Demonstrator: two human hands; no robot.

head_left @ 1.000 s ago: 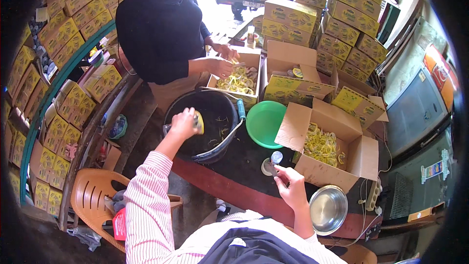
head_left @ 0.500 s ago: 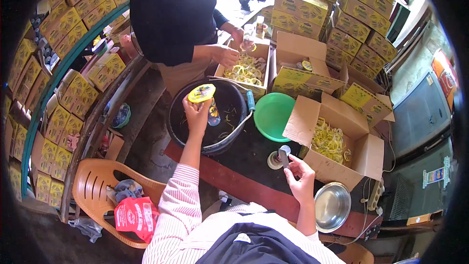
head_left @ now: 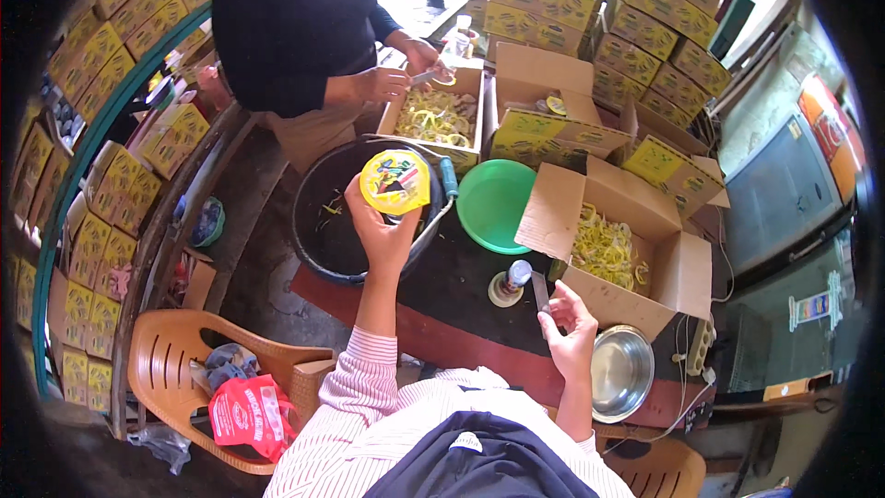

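Note:
A plastic cup with a yellow printed lid [head_left: 395, 183] is gripped in my left hand [head_left: 383, 238], lid turned up, over the black bucket [head_left: 313, 263]. The fingers wrap the cup's side, and its body is mostly hidden under the lid. My right hand [head_left: 570, 325] pinches a flat metal knife blade [head_left: 540, 290], pointing up and away. Just left of the blade, a small bottle-like container [head_left: 519, 273] stands on a round pale base [head_left: 505, 289].
A green basin [head_left: 498, 207] sits right of the bucket. Open cartons [head_left: 687, 286] hold yellow curly strips [head_left: 604, 249]. A metal bowl [head_left: 622, 373] is near my right wrist. Across the table a person in black [head_left: 286, 32] handles another cup. An orange chair [head_left: 161, 350] stands at left.
My left hand has tilted the cup so its lid faces up toward me. The blade in my right hand has shifted slightly. The whole view has moved a little.

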